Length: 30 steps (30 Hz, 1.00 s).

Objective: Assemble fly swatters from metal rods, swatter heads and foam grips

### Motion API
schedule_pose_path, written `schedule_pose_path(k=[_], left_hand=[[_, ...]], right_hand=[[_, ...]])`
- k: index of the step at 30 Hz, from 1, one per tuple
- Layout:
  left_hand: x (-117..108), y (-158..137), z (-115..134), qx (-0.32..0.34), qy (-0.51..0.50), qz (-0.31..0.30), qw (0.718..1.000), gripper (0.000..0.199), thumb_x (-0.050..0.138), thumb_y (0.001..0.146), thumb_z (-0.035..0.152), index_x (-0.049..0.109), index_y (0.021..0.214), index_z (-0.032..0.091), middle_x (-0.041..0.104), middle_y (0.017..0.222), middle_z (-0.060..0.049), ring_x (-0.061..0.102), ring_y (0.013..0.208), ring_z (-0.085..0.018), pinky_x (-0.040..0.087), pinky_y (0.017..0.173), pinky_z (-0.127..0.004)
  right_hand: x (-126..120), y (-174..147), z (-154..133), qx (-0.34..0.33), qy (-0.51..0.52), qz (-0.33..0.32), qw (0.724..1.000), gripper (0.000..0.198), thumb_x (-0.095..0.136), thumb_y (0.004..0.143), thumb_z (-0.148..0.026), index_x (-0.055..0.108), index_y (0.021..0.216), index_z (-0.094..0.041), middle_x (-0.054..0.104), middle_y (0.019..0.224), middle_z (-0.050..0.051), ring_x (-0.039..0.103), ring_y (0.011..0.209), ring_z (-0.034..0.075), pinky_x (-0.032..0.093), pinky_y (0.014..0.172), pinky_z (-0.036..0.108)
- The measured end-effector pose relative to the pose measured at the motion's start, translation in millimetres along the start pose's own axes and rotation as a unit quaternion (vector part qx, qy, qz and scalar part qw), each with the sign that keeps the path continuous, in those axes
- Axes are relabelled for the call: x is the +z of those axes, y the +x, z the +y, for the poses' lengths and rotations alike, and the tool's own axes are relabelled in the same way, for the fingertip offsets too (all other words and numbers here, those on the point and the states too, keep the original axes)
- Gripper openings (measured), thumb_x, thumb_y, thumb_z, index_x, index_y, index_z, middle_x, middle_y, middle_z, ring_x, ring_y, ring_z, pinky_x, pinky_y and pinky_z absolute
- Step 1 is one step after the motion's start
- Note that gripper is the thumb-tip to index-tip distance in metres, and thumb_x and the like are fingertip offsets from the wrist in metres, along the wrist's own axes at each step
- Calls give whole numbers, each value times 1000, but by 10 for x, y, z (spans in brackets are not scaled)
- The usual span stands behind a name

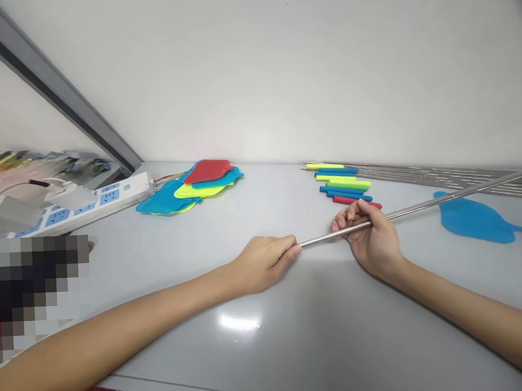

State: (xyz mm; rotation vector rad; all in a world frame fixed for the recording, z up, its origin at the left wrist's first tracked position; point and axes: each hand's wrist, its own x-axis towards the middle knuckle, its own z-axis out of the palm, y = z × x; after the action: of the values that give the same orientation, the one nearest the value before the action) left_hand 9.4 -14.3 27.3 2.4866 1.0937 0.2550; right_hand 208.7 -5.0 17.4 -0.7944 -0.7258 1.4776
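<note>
A long, thin metal rod [411, 211], jointed like a telescopic pole, slants up to the right above the table and leaves the view at the right edge. Its near end sits in my left hand [264, 263], whose fingers are closed around it. Farther along, my right hand [375, 239] is turned palm up with curled fingers, and the rod passes between its thumb and fingers. Behind the right hand lies a row of coloured grip tubes, among them a red tube [352, 202] and a green tube [348, 185]. A blue flyswatter head [476, 218] with a metal stem lies to the right.
Several flyswatter heads in red [208, 171], yellow [206, 189] and blue [168, 198] are piled at the back left. More metal rods [416, 176] lie along the wall at right. A white power strip [125, 193] with plugs stands at left on the grey table [267, 345].
</note>
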Motion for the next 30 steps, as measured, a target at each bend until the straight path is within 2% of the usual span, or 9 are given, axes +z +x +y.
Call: schedule_pose_path(k=[9,24,30], left_hand=[[10,-7,-21,2,10,-8,1000,30,18,89,32,35,68,19,41,55,4,39,47,-10,29,48,-20],[35,-7,-35,12,36,-6,999,31,18,89,32,32,65,18,39,51,4,35,44,-10,26,45,-21],[22,-5,-22,9,30,-10,999,32,17,89,32,34,65,18,39,52,3,37,45,-10,28,47,-21]], right_hand=[[30,-32,-58,27,-50,-62,996,33,36,80,-38,51,59,-17,54,56,4,54,58,18,42,59,33],[6,-34,-81,47,-75,-118,989,33,34,81,-36,55,64,-17,55,63,6,54,62,19,43,55,32],[15,-44,-90,48,-83,-120,988,32,37,79,-38,56,64,-16,55,63,6,54,63,19,44,54,31]])
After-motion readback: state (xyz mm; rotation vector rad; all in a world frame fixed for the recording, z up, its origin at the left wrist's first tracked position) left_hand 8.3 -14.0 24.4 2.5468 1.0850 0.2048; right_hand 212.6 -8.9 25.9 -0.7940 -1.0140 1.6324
